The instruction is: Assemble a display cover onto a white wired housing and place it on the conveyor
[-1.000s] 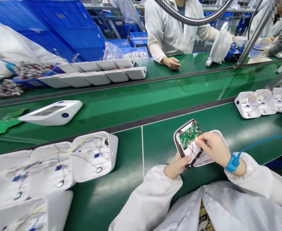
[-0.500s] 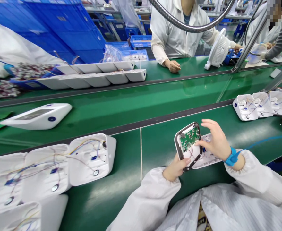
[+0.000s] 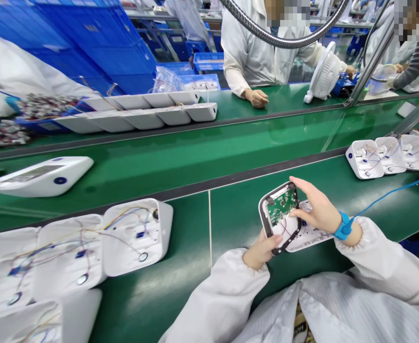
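Showing its green circuit board, white housing half sits between both hands.

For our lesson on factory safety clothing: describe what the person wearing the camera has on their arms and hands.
Both hands are bare, with no gloves. Each arm is covered by a long white coat sleeve, the left sleeve and the right sleeve, gathered at the cuff. A blue wrist strap circles the right wrist, and a thin blue cable runs from it off to the right.
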### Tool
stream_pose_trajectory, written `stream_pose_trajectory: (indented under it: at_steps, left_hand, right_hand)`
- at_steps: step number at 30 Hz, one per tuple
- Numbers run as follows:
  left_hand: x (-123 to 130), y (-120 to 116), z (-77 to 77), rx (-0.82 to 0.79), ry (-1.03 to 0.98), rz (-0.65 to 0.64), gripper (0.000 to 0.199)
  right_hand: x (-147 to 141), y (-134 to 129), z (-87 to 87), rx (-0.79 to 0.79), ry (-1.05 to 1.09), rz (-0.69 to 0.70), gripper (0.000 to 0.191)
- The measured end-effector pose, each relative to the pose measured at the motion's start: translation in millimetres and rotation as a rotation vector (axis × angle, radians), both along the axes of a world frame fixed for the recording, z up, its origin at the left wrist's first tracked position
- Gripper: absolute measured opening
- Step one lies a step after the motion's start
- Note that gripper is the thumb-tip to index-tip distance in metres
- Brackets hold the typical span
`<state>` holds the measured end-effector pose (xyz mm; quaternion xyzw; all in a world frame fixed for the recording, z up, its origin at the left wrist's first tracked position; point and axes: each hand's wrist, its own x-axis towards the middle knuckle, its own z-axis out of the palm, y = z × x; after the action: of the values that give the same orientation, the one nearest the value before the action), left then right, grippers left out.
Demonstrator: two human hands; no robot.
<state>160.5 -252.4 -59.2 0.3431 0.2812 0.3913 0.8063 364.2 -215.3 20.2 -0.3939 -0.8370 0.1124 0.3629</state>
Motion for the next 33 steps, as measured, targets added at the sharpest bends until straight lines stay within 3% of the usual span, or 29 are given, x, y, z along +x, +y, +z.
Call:
stream_pose_trajectory:
  at_steps: [3, 6, 8, 15, 20, 23, 25, 27, 29, 33]
  left_hand:
    - [1, 0, -1.0, -0.022, 0.003, 0.004, 0.067]
    - [3, 0, 1.7, -0.007, 0.007, 0.021, 0.071]
    - [4, -1, 2.2, 0.012, 0.030, 0.034, 0.075]
    - [3, -2, 0.5, 0.043, 0.075, 0.045, 0.079]
    - [4, 2, 8.8, 0.052, 0.049, 0.014, 0.077]
    - [3, 4, 12.7, 0.047, 0.030, 0.007, 0.074]
    - [1, 4, 13.6, 0.048, 0.034, -0.008, 0.072]
    - [-3, 4, 13.2, 0.067, 0.068, -0.012, 0.071]
    - [-6, 5, 11.8, 0.082, 0.106, -0.012, 0.072]
    - [-12, 8, 9.6, 0.055, 0.145, -0.034, 0.075]
  right_hand:
    - [-5, -9, -1.5, -0.014, 0.062, -0.244, 0.064]
    - [-12, -20, -1.8, -0.056, 0.010, -0.363, 0.029]
    - [-17, -27, -1.1, -0.093, -0.029, -0.342, 0.020]
    - [-22, -31, 1.9, -0.118, -0.066, -0.288, 0.022]
    - [-18, -28, 3.0, -0.016, -0.196, -0.303, 0.024]
    - [-11, -21, 2.7, 0.064, -0.154, -0.343, 0.020]
    - [-3, -11, 3.2, 0.098, -0.102, -0.272, 0.037]
    - [5, -1, 4.4, 0.126, -0.092, -0.066, 0.055]
    - [10, 7, 5.1, 0.152, -0.104, 0.118, 0.057]
    - [9, 10, 0.4, 0.182, -0.114, 0.141, 0.050]
